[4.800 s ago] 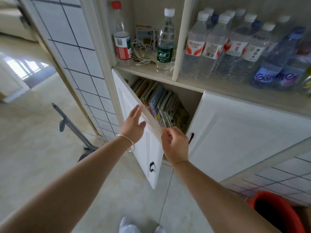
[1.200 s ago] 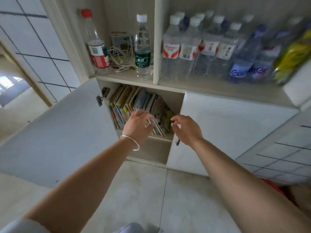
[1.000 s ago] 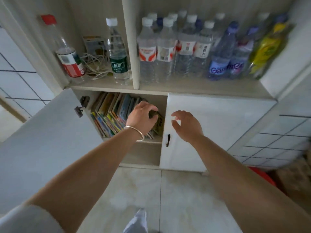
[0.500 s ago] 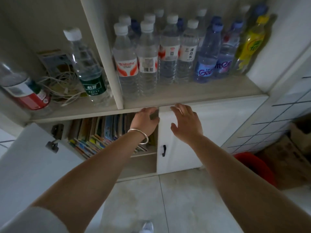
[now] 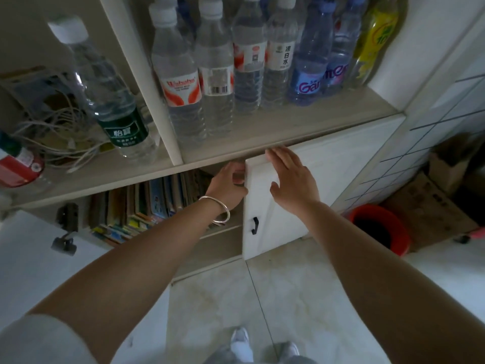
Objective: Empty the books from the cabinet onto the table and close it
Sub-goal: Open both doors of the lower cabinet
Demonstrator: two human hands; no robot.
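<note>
From the head camera, looking down at the front of a cabinet (image 5: 262, 151). Its left door (image 5: 39, 258) is swung wide open toward the lower left corner of the view, hinge hardware showing at its inner edge; the right door (image 5: 328, 185) is closed or nearly so, its small black handle (image 5: 254, 225) near its left edge.

The books (image 5: 147, 203) stand packed in a row inside the open left compartment, spines up and leaning, just under the shelf board. None is out yet, and no table is in view.

The left hand (image 5: 228, 185), a bangle (image 5: 217, 210) on its wrist, reaches to the right end of the compartment; its fingers curl at the top left corner of the right door. Whether they hook that door's edge or the last book behind it I cannot tell. The right hand (image 5: 291, 177) lies flat with fingers straight against the upper left part of the right door, holding nothing.

On the open shelf above stand water bottles (image 5: 215, 74), a green-labelled bottle (image 5: 118, 114) and tangled cables (image 5: 57, 132). A red bucket (image 5: 380, 227) sits on the floor by the cabinet's lower right corner.

The step in hand looks like gaining access to the books, perhaps by opening the right door. Next, both hands likely need to clamp a stack from either end; the tight, leaning row may fan out or slip if gripped loosely.
</note>
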